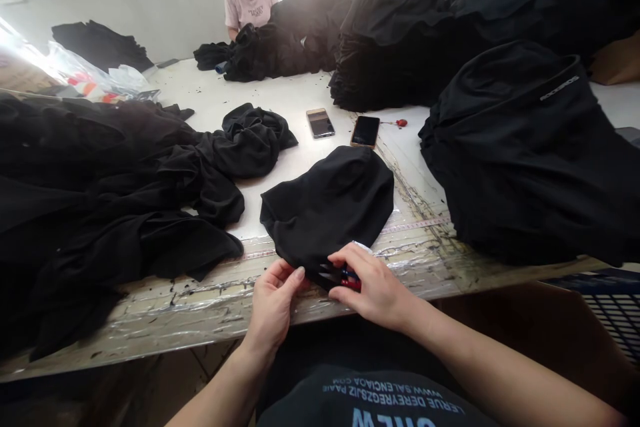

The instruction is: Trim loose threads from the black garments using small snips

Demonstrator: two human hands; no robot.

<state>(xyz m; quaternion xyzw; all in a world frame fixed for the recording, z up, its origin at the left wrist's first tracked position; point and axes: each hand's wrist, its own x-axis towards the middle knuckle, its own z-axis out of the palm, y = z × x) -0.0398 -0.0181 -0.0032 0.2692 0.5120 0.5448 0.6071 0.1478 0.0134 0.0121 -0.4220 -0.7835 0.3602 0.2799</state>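
A black cloth piece (330, 203) lies on the white table (295, 173) in front of me, its near edge at the table's front. My left hand (274, 300) pinches that near edge between thumb and fingers. My right hand (373, 283) grips a small snipper with red and blue handles (347, 278), its dark blades pointing left at the cloth edge held by the left hand.
Heaps of black garments lie at the left (100, 200), right (530, 153) and back (390, 33). Two phones (320, 123) (365, 131) rest on the table beyond the cloth. A person in a pink shirt (249, 3) sits at the far end. A blue crate (613, 307) stands at lower right.
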